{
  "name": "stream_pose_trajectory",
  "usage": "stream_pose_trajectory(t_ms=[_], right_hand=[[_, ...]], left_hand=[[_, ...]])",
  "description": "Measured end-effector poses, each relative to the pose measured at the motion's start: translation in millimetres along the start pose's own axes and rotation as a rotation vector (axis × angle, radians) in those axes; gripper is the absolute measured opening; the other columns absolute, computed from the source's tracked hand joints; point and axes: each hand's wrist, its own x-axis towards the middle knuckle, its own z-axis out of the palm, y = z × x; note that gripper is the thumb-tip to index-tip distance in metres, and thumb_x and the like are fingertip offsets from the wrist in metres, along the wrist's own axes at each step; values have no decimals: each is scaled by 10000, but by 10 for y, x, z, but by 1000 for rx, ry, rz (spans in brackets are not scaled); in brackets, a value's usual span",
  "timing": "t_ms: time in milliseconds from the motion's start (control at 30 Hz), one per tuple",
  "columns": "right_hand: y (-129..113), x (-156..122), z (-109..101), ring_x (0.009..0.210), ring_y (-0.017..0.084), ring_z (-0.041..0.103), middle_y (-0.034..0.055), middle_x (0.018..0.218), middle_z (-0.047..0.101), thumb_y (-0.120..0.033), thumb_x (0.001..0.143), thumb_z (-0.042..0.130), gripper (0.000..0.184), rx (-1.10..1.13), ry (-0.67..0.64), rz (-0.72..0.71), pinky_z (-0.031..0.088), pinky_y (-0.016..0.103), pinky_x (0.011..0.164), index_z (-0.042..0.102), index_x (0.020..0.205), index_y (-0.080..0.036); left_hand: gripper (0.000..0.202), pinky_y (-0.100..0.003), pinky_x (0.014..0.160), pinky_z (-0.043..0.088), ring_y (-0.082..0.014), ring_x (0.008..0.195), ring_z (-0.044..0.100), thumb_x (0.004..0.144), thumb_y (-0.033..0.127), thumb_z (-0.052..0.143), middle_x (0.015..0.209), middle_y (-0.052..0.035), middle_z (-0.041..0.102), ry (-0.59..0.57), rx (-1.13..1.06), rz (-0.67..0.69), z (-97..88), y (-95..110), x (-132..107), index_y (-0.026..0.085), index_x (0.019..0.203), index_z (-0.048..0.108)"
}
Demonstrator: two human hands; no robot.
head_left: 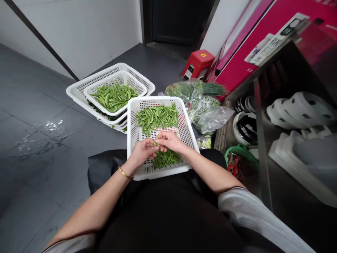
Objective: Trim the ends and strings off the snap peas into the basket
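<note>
Both my hands meet over a white perforated basket (188,131) that rests on my lap. Between the fingertips is a green pea pod (155,143), mostly covered by the fingers. My left hand (144,151), with a gold bracelet at its wrist, pinches one side of the pod. My right hand (168,141) pinches the other side, fingers curled. In the basket's far half lies a pile of whole pea pods (158,117). A heap of thin green trimmings (167,159) lies in its near half, partly under my right hand.
Stacked white baskets stand at the left, the upper one (142,89) holding larger pods (116,96). Bagged greens (207,109) lie on the floor at the right, near a red stool (198,63). A metal shelf (263,147) with white containers borders my right side. The floor (55,130) has wet spots.
</note>
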Motion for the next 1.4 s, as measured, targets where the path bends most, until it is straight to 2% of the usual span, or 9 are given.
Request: stream_pose_trajectory(t_ms=[133, 300, 500, 700, 800, 1000, 1100, 1233, 1400], right_hand=[[-74, -343, 135, 601, 96, 544, -12, 686, 582, -400, 861, 506, 258, -407, 194, -158, 432, 212, 584, 551, 936, -157], [-24, -557, 233, 748, 140, 535, 71, 834, 597, -315, 934, 362, 297, -892, 125, -355, 403, 247, 667, 588, 855, -138], [-26, -610, 160, 684, 89, 559, 10, 738, 602, -286, 926, 414, 262, -509, -177, -524, 416, 187, 654, 592, 780, -162], [-79, -665, 44, 498, 71, 539, -39, 573, 560, -350, 906, 459, 247, -107, -260, -282, 433, 179, 548, 566, 796, -156], [-109, -692, 34, 512, 76, 523, -34, 567, 549, -336, 932, 400, 263, -231, -91, -289, 421, 188, 563, 542, 796, -160], [-91, -730, 230, 648, 127, 493, 44, 724, 559, -332, 930, 395, 267, -941, 233, -522, 353, 235, 585, 547, 807, -150], [-70, -704, 296, 613, 126, 453, 26, 651, 510, -204, 925, 348, 262, -1074, 208, -569, 319, 247, 571, 532, 744, -163], [-75, -696, 281, 615, 131, 458, 31, 659, 524, -250, 914, 366, 248, -1062, 148, -572, 318, 252, 564, 534, 755, -163], [-89, -760, 268, 630, 108, 518, 21, 692, 574, -223, 908, 359, 235, -649, -83, -552, 382, 223, 600, 532, 760, -162]], left_hand=[[291, -213, 450, 511, -122, 498, 604, 580, 246, 796, 602, -12, 632, 121, -220, -45, 74, -18, -125, 126, 722, 573], [315, -139, 385, 443, -70, 419, 534, 552, 283, 815, 493, 7, 583, 192, -364, -98, 146, -125, -229, 99, 711, 615], [308, -149, 326, 398, -73, 358, 503, 561, 300, 811, 469, 1, 577, -63, -267, -243, 76, -205, -267, 101, 660, 598], [301, -158, 305, 380, -88, 346, 514, 593, 299, 792, 502, -8, 597, -290, -173, -315, 12, -166, -312, 89, 721, 619], [303, -143, 302, 360, -69, 350, 496, 601, 309, 788, 506, 3, 590, -214, -261, -300, 43, -184, -300, 94, 736, 623], [325, -135, 333, 389, -44, 370, 479, 583, 306, 803, 523, 19, 588, 45, -417, -193, 114, -203, -261, 100, 695, 578], [325, -154, 332, 407, -59, 371, 489, 594, 306, 795, 507, 21, 578, 57, -373, -162, 145, -187, -277, 111, 652, 542], [335, -160, 318, 406, -72, 371, 497, 587, 305, 796, 491, 28, 564, 43, -311, -156, 155, -191, -306, 122, 639, 520], [331, -161, 295, 392, -79, 329, 491, 594, 311, 788, 472, 32, 559, -118, -261, -249, 133, -222, -333, 125, 689, 532]])
